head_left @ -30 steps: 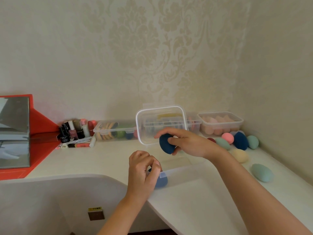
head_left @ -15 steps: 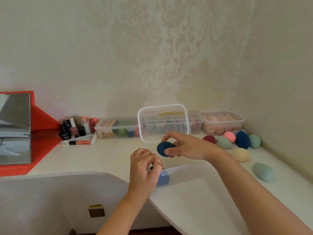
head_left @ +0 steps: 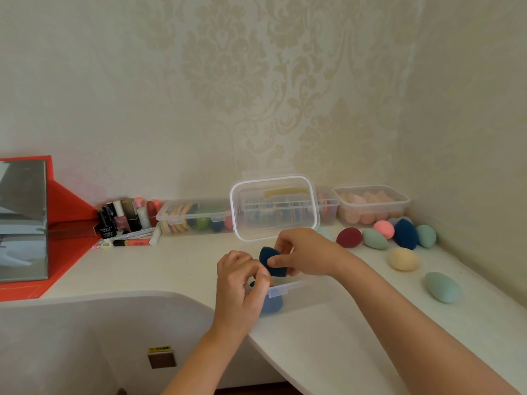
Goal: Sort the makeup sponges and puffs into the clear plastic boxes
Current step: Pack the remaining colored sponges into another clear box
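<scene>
A clear plastic box (head_left: 288, 288) sits at the desk's front edge, and its open lid (head_left: 273, 208) stands upright behind it. One blue sponge (head_left: 274, 305) lies inside at the left end. My left hand (head_left: 242, 283) grips the box's left rim with curled fingers. My right hand (head_left: 308, 252) pinches a dark blue sponge (head_left: 268, 259) just above that end of the box, close to the left hand. Loose sponges lie to the right: dark red (head_left: 349, 237), green (head_left: 375, 238), pink (head_left: 383, 229), dark blue (head_left: 405, 233), yellow (head_left: 403, 259) and teal (head_left: 443, 287).
Along the back wall stand a closed box of puffs (head_left: 196, 218) and a box of peach sponges (head_left: 370, 206). Cosmetic bottles (head_left: 122, 220) cluster left of them, beside a red-framed mirror (head_left: 25, 223). The desk's curved front edge (head_left: 171, 295) runs below my hands.
My right hand has brought the dark blue sponge down and left, from in front of the lid to just above the box by my left hand. The left hand has stayed on the rim.
</scene>
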`<state>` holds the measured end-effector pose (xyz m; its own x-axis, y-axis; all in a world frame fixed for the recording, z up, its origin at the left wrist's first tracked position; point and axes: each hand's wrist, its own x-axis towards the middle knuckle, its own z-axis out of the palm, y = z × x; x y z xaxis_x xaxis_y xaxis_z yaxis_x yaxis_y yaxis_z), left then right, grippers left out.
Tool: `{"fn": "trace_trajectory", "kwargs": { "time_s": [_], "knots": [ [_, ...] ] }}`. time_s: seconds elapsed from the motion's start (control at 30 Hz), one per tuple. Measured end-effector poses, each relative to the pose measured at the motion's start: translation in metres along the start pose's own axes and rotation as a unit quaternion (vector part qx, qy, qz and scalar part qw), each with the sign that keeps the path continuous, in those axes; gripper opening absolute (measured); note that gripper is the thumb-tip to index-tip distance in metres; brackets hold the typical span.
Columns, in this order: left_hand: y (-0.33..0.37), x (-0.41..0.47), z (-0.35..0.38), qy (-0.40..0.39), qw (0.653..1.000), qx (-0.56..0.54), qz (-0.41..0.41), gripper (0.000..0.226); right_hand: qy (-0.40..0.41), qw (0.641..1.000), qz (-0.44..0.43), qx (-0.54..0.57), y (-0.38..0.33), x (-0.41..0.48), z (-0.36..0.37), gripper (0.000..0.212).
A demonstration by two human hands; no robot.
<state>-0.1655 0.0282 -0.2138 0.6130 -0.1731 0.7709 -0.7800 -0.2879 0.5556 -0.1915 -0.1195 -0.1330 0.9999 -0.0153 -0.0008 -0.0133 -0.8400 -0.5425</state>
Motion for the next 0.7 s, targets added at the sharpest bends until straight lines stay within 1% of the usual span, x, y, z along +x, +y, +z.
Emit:
{"fn": "trace_trajectory", "kwargs": {
  "time_s": [0.1, 0.2, 0.3, 0.47, 0.5, 0.63, 0.7],
  "knots": [
    [0.0, 0.0, 0.001, -0.001, 1.0, -0.004, -0.001, 0.028, -0.018, 1.0, 0.0, -0.016, -0.003, 0.0, 0.005, 0.026],
    [0.0, 0.0, 0.002, -0.001, 1.0, -0.005, 0.001, 0.028, -0.031, 0.999, -0.005, -0.03, -0.004, -0.001, 0.008, 0.033],
    [-0.001, -0.001, 0.002, 0.004, 1.0, -0.005, 0.004, 0.026, -0.033, 0.998, -0.009, -0.043, -0.005, -0.004, 0.008, 0.033],
    [0.002, -0.001, 0.002, 0.005, 1.0, -0.006, 0.005, 0.025, -0.123, 0.991, -0.037, 0.029, -0.006, -0.007, 0.0, 0.034],
    [0.002, -0.001, 0.002, 0.006, 1.0, -0.004, 0.007, 0.025, -0.121, 0.991, -0.039, 0.033, -0.006, -0.006, 0.0, 0.032],
    [0.002, -0.001, 0.0, -0.001, 1.0, -0.003, 0.008, 0.025, -0.048, 0.998, -0.048, -0.005, -0.008, -0.002, 0.008, 0.02],
    [0.002, -0.001, 0.0, -0.005, 1.0, -0.005, 0.012, 0.027, -0.048, 0.997, -0.061, -0.009, -0.01, -0.002, 0.01, 0.016]
  ]
}}
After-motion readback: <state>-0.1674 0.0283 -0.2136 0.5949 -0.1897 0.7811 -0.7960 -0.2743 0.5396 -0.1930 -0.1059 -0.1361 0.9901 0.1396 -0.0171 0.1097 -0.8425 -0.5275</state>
